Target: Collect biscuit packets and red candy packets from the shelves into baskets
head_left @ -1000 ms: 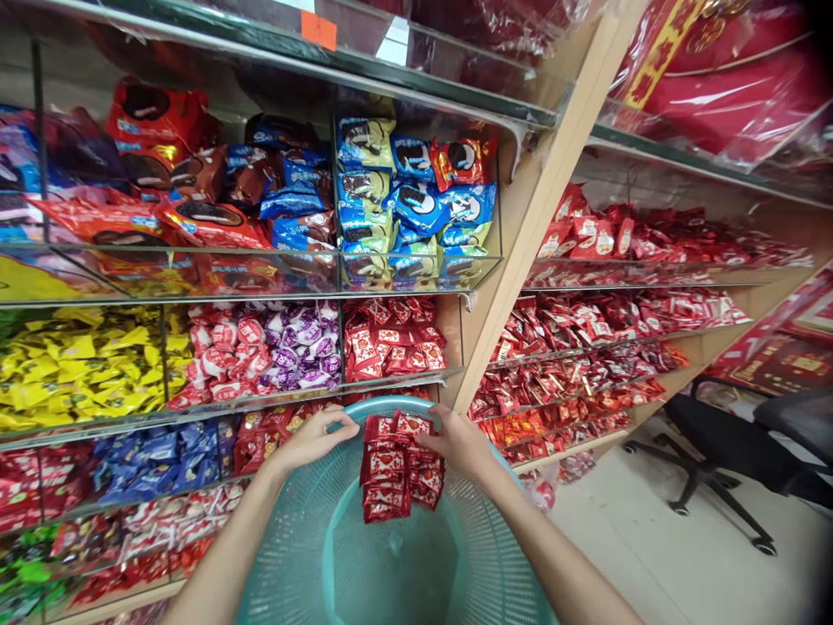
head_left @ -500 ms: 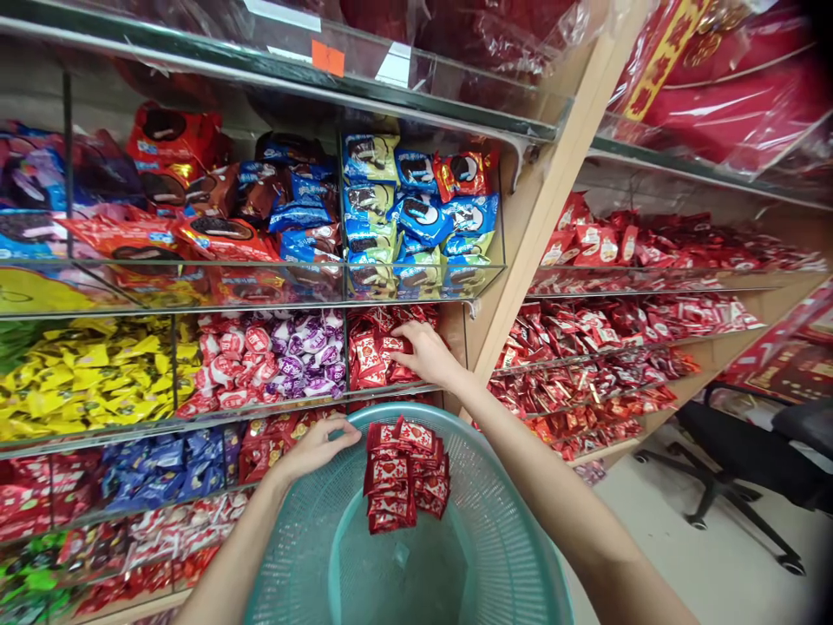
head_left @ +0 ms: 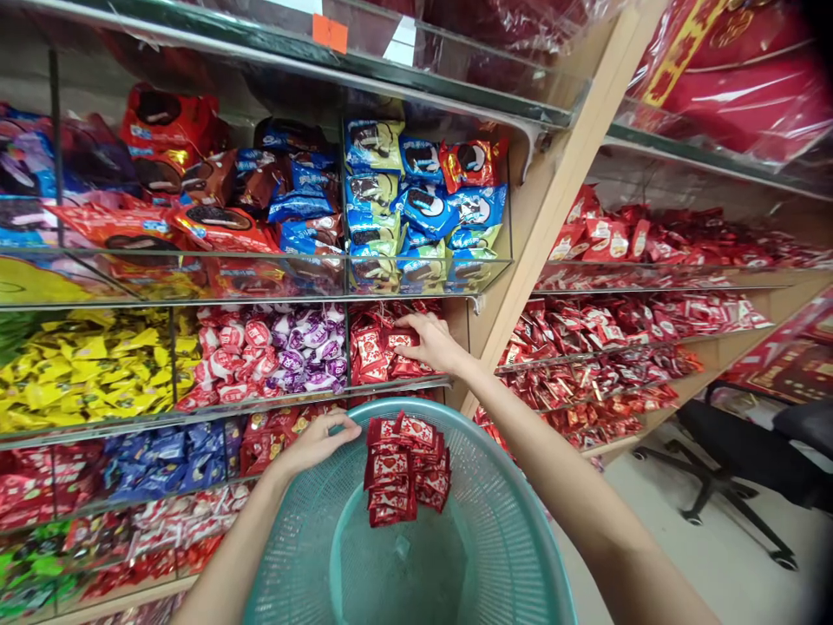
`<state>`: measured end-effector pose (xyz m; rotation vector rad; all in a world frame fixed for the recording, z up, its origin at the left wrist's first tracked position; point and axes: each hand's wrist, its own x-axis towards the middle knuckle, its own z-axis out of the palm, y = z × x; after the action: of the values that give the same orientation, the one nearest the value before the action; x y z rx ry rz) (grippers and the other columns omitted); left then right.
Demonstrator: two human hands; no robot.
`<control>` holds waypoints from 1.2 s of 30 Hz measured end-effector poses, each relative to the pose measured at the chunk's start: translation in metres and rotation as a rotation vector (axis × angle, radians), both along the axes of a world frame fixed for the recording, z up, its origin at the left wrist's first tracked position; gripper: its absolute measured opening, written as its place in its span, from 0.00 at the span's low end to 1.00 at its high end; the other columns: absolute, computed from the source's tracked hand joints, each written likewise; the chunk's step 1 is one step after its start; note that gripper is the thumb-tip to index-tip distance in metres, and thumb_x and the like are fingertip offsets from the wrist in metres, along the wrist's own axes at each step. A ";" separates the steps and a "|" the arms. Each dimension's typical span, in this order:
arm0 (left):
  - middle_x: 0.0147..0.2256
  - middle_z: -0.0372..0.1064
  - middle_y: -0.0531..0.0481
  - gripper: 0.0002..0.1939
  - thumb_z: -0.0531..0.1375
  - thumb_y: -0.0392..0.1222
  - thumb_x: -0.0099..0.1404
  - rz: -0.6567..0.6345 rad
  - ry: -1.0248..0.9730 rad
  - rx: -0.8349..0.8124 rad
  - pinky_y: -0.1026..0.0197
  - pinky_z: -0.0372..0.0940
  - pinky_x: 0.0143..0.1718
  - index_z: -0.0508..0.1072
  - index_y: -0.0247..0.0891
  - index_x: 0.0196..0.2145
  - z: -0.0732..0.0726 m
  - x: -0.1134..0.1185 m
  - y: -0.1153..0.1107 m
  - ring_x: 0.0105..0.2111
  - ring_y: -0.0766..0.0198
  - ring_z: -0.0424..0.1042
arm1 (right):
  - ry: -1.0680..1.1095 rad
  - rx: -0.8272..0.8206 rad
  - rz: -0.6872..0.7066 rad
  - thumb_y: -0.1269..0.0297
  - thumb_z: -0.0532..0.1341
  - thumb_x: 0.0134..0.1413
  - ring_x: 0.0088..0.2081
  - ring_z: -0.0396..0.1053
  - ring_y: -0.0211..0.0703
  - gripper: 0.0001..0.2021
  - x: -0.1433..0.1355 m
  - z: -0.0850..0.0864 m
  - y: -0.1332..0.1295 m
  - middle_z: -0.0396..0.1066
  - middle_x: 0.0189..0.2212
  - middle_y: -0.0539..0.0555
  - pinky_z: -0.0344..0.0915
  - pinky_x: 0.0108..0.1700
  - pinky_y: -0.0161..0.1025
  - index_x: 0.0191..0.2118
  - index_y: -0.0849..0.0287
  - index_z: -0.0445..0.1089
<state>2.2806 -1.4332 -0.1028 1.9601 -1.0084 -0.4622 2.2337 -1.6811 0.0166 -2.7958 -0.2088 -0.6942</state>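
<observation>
My left hand (head_left: 325, 441) rests at the upper left rim of a teal mesh basket (head_left: 521, 512), its thumb and fingers closed on the rim. Inside the basket, a stack of red printed packets (head_left: 392, 473) leans against the far wall. My right hand (head_left: 429, 341) reaches into a shelf compartment and touches red packets (head_left: 370, 354) like those in the basket. Its fingers are bent over a packet; the fingertips are partly hidden among the wrappers.
Clear dividers separate yellow sweets (head_left: 97, 365), purple sweets (head_left: 312, 343) and blue cookie packs (head_left: 426, 208). A slanted wooden post (head_left: 553, 208) stands right of my right hand. A black wheeled chair (head_left: 748, 451) is at the right.
The view has shifted slightly. My right hand has moved a little to the right within the same compartment, its fingers lower over the packets. My left hand stays at the rim.
</observation>
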 end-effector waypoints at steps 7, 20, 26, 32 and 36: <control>0.34 0.69 0.52 0.17 0.54 0.53 0.59 -0.006 -0.009 0.003 0.62 0.58 0.41 0.74 0.38 0.30 -0.001 0.001 -0.001 0.37 0.63 0.66 | 0.029 0.121 0.087 0.55 0.59 0.49 0.42 0.65 0.44 0.17 -0.003 0.005 -0.009 0.69 0.42 0.56 0.57 0.44 0.41 0.43 0.60 0.68; 0.34 0.69 0.52 0.17 0.54 0.54 0.59 0.012 -0.008 0.012 0.63 0.58 0.41 0.74 0.38 0.30 0.001 -0.001 -0.001 0.37 0.62 0.66 | 0.030 0.962 0.082 0.47 0.55 0.50 0.17 0.58 0.31 0.20 -0.007 0.002 -0.010 0.63 0.15 0.46 0.54 0.19 0.29 0.23 0.61 0.64; 0.33 0.69 0.52 0.17 0.54 0.54 0.59 0.019 -0.009 0.013 0.63 0.58 0.41 0.74 0.39 0.30 0.001 -0.001 -0.002 0.37 0.62 0.67 | 0.215 1.462 0.166 0.51 0.60 0.48 0.17 0.63 0.30 0.16 -0.025 -0.003 -0.001 0.66 0.18 0.48 0.61 0.18 0.26 0.28 0.62 0.65; 0.34 0.70 0.51 0.18 0.54 0.55 0.59 0.002 0.015 0.000 0.63 0.59 0.41 0.74 0.38 0.31 -0.004 0.002 -0.002 0.38 0.61 0.67 | 0.380 1.699 0.351 0.60 0.63 0.48 0.23 0.68 0.29 0.10 -0.057 -0.019 0.014 0.71 0.27 0.48 0.64 0.23 0.25 0.36 0.58 0.67; 0.34 0.70 0.52 0.17 0.54 0.54 0.59 0.001 0.014 -0.005 0.63 0.59 0.40 0.74 0.38 0.31 -0.005 0.002 -0.001 0.37 0.62 0.68 | 0.445 1.807 0.387 0.63 0.63 0.49 0.25 0.67 0.27 0.08 -0.076 -0.032 0.020 0.72 0.27 0.49 0.64 0.27 0.24 0.35 0.60 0.68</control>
<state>2.2829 -1.4347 -0.1082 1.9501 -0.9988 -0.4718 2.1578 -1.6612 -0.0156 -1.0340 0.0165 0.0207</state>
